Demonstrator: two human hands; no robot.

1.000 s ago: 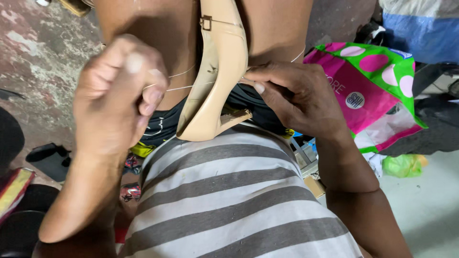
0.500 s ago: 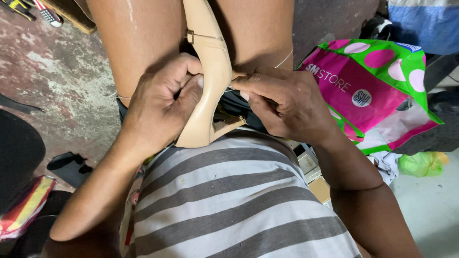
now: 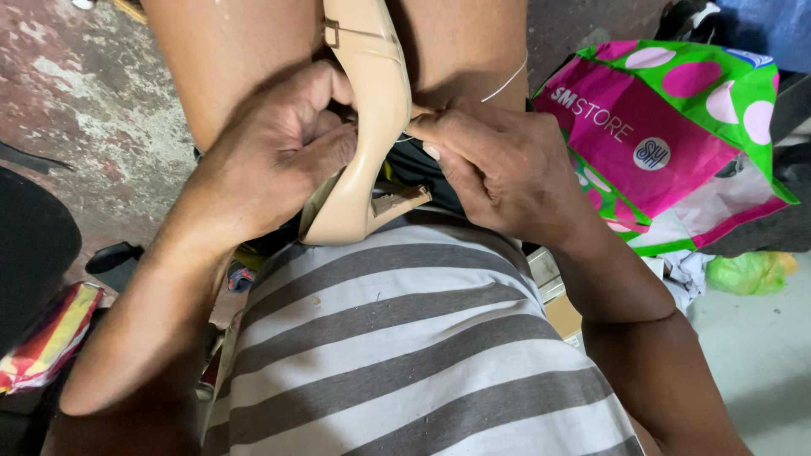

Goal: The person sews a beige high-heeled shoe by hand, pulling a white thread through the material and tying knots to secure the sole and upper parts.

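Note:
A beige high-heeled shoe (image 3: 368, 127) stands clamped between my bare knees, heel end towards my grey-and-white striped shirt (image 3: 405, 346). My left hand (image 3: 279, 156) curls around the shoe's left side, fingers pressed against it. My right hand (image 3: 498, 165) pinches at the shoe's right edge, and a thin white thread (image 3: 505, 83) runs from near it across my right thigh. The contact point between the fingertips and the shoe is partly hidden.
A pink and green dotted bag (image 3: 667, 127) lies to the right, with a pale green plastic bag (image 3: 748, 272) below it. Worn concrete floor (image 3: 76, 93) is on the left, with a dark rounded object (image 3: 29, 245) and a striped red-yellow item (image 3: 46, 338).
My left hand came down from a raised fist in the air onto the shoe's left side and now grips it. My right hand stayed at the shoe's right edge.

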